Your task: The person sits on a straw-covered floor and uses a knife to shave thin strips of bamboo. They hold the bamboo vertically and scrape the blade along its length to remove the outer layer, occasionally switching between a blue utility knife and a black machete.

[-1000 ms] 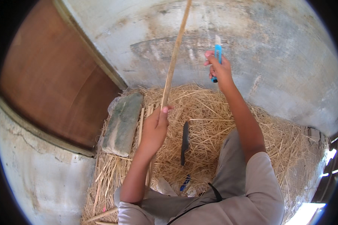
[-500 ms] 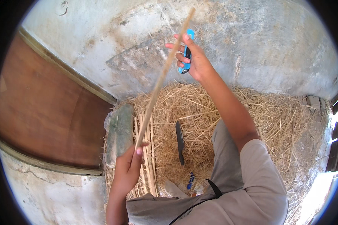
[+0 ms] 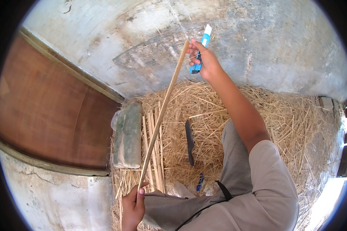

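Note:
A long, thin wooden strip, perhaps bamboo, slants up and to the right in front of me. Its lower end is pinched between the thumb and fingers of my left hand. My right hand, stretched far forward, is closed round a light-blue utility knife whose pale tip points upward. The right fingertips also touch the strip's upper end. A fine sliver or fibre crosses near those fingers. Below, a black knife lies on the straw between my legs.
Several pale strips lie side by side at the left, next to a greenish block in clear wrapping. Shavings or straw cover the floor. A small blue object rests near my lap. A stained wall stands ahead, a brown panel at left.
My left hand has moved down, drawing the strip lower, so its top now sits at my right fingertips. The utility knife has tilted to the right and shows its pale tip.

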Motion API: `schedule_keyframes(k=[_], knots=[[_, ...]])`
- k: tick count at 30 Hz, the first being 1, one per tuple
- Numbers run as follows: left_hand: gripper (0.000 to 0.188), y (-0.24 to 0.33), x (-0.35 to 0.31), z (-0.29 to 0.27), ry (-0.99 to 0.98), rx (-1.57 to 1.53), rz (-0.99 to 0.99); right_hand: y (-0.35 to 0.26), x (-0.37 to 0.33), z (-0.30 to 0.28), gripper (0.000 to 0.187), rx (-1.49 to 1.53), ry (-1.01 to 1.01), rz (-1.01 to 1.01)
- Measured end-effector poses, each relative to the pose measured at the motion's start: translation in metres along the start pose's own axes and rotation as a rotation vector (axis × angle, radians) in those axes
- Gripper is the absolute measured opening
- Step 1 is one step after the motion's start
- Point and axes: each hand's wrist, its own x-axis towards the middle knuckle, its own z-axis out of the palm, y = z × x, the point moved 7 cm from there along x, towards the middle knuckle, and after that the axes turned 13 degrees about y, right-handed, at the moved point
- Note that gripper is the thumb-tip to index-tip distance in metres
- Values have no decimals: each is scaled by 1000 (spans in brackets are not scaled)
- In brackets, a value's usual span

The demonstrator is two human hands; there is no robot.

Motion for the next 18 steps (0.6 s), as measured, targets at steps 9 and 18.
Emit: schedule_keyframes(k=[9,18], knots=[[35,-8,-19,-16,195,275,119,21,-9,23,54,-163,-4,8],[31,-24,-32,-19,197,427,20,55,-6,27,35,163,-271,430]])
